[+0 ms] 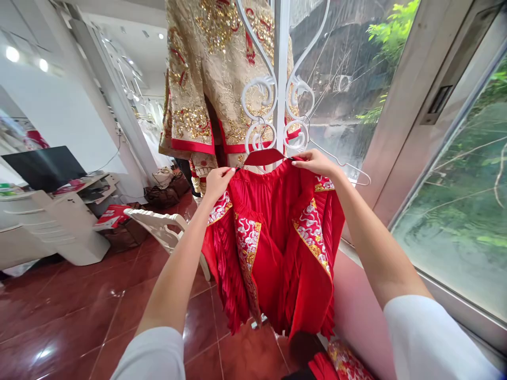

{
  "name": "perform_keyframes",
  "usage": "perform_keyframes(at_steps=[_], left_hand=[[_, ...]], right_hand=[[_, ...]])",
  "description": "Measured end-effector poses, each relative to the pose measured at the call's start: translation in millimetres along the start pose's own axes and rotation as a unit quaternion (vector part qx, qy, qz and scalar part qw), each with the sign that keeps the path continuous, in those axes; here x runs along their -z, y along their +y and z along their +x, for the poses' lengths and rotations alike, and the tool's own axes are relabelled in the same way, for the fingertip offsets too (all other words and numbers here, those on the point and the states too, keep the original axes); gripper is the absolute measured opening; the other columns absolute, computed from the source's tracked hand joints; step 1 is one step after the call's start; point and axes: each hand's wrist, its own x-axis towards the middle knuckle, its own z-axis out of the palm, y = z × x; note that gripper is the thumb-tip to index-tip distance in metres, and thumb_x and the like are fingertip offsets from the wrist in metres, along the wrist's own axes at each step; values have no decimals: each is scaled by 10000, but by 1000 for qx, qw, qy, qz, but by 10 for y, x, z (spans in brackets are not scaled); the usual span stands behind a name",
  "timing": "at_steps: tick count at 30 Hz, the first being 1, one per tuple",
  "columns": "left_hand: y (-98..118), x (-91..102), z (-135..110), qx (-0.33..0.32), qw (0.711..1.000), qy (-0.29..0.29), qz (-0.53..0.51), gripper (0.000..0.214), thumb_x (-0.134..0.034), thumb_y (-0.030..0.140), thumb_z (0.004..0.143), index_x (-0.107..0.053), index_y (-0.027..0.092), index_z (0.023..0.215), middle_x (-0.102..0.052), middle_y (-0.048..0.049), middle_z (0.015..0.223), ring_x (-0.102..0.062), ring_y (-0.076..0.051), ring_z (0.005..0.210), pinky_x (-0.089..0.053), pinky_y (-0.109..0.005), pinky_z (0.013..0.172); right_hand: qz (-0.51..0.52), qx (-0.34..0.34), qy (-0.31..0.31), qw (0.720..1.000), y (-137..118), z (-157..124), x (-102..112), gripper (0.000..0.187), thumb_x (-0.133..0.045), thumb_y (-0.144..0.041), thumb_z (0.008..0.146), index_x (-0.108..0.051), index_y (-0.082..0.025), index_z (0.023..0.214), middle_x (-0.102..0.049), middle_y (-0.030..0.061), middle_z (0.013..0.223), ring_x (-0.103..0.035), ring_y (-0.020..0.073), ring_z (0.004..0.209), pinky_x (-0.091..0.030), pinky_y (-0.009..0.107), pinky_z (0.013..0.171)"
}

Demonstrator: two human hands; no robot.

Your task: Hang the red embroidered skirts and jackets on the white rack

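A red pleated skirt (273,237) with silver and gold embroidered panels hangs spread out in front of me. Its waistband is below a red hanger (263,157), whose metal hook reaches up to the white scrolled metal rack (259,87). At the waistband's left end, my left hand (218,182) is closed on the skirt, thumb on top. My right hand (315,162) pinches the opposite end, close to a dark clip. Just behind is a gold sequined garment (222,79) with red trim. Parts of both hands' fingers are hidden behind the cloth.
A white chair (158,227) stands left of the skirt. Farther left are a white desk (59,227) with a dark monitor (43,166) and brown bags (166,190). A bare wire hanger (343,163) hangs by the window (455,190). Red embroidered fabric (346,361) lies low down.
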Motion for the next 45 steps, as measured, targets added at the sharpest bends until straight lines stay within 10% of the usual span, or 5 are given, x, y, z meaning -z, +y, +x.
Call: perform_keyframes(at_steps=[5,18,33,39,45], left_hand=[[-81,39,67,67,994,89,-22,404,-442,394,784,-273,206,468,-224,44,467,-262,-98,479,-207,-253,496],[193,-255,-426,-38,976,134,168,399,-329,265,891,-588,164,1177,-634,-100,1175,-537,-238,1091,-338,-340,970],[309,42,-865,-54,977,63,197,533,-435,229,846,-362,220,1373,-426,-139,1399,-324,-310,1336,-219,-559,1090],[472,-231,-1496,7,992,-27,123,482,-428,277,857,-403,204,1333,-539,-168,1244,-503,-290,1182,-424,-443,968],[275,-309,-1140,146,960,7,237,501,-393,424,867,-468,125,1262,-615,-227,1072,-632,-347,918,-474,-430,700]], right_hand=[[31,-69,69,995,63,-37,-60,361,-515,-434,828,-707,-129,850,-237,-82,382,-193,62,396,-174,233,437],[-240,-16,238,941,160,-147,-503,362,-507,-412,852,-650,-246,1140,-686,60,1072,-605,248,949,-405,307,714],[-323,-62,281,902,72,-142,-588,392,-392,-464,897,-698,-220,918,-696,69,802,-590,222,738,-253,282,570],[-335,-66,281,897,54,-153,-570,384,-397,-460,892,-674,-200,836,-673,82,765,-561,218,707,-224,289,563],[-338,-69,285,894,-17,-222,-695,422,-373,-483,896,-640,-186,758,-647,101,731,-550,223,682,-219,297,556]])
